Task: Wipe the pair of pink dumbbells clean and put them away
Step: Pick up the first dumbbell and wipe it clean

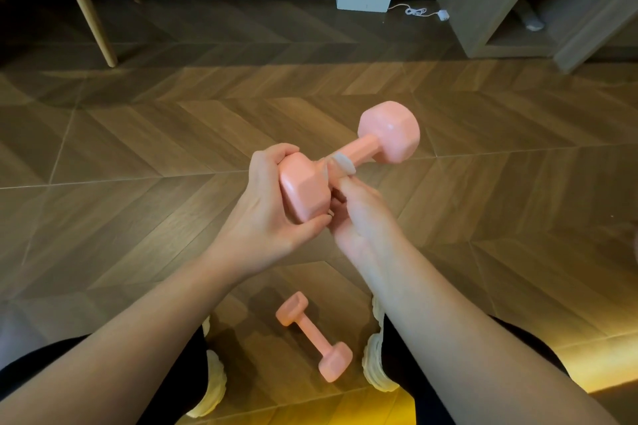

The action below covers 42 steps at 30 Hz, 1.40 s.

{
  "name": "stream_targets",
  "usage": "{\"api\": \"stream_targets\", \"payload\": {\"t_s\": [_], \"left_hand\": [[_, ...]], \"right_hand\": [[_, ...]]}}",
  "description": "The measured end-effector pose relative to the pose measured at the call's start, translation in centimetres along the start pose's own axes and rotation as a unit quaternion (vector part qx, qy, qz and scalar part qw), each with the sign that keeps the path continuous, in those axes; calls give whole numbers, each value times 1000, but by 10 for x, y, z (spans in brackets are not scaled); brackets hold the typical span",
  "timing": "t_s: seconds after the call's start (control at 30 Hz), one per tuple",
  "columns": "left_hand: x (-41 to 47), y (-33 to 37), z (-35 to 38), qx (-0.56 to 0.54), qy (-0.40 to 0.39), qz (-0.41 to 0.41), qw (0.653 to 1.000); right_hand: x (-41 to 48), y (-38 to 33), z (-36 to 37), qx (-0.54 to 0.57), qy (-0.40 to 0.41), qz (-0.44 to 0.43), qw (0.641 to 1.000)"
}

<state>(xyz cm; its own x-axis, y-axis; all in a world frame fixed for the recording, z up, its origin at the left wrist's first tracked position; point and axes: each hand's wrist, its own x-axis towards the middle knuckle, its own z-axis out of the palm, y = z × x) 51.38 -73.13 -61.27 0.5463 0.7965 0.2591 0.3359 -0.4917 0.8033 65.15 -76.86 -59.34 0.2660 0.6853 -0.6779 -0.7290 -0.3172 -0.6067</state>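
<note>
L hand grips the near head of the dumbbell; its bar runs up-right, away from me. R hand fingers pinch a wipe round the bar. 2nd dumbbell lies on floor btwn my feet.

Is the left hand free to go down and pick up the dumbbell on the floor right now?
Probably not yet. The left hand grips one head of the raised dumbbell. The floor dumbbell lies uncovered between the shoes, below both forearms.

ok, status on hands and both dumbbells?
Left hand gripping near head of raised pink hex dumbbell. Right hand pressing small whitish wipe on its handle. Second pink dumbbell on wooden floor between feet. Nothing obstructing.
</note>
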Motion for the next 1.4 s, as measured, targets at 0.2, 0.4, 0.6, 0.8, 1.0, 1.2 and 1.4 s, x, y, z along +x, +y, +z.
{"api": "stream_targets", "payload": {"t_s": [0.2, 0.4, 0.6, 0.8, 1.0, 1.2, 1.4], "left_hand": [[0, 2, -6, 0, -19, 27, 999], [-1, 12, -4, -149, -38, -172, 973], [11, 20, -5, -508, -75, -372, 774], [12, 22, 6, -475, -22, -351, 807], [9, 15, 4, -449, -41, -341, 825], [6, 9, 3, -391, -86, -302, 865], [3, 11, 13, -365, -73, -279, 885]], "right_hand": [[12, -35, -11, 102, 15, -59, 993], [16, -35, -13, 93, 14, -55, 994], [16, -35, -12, 103, -7, -90, 991], [1, 1, 3, -44, -3, -77, 996], [5, -4, 3, -13, 23, -34, 999], [17, -38, -13, 73, 53, -59, 994], [4, -19, -13, -13, 39, -81, 996]]}}
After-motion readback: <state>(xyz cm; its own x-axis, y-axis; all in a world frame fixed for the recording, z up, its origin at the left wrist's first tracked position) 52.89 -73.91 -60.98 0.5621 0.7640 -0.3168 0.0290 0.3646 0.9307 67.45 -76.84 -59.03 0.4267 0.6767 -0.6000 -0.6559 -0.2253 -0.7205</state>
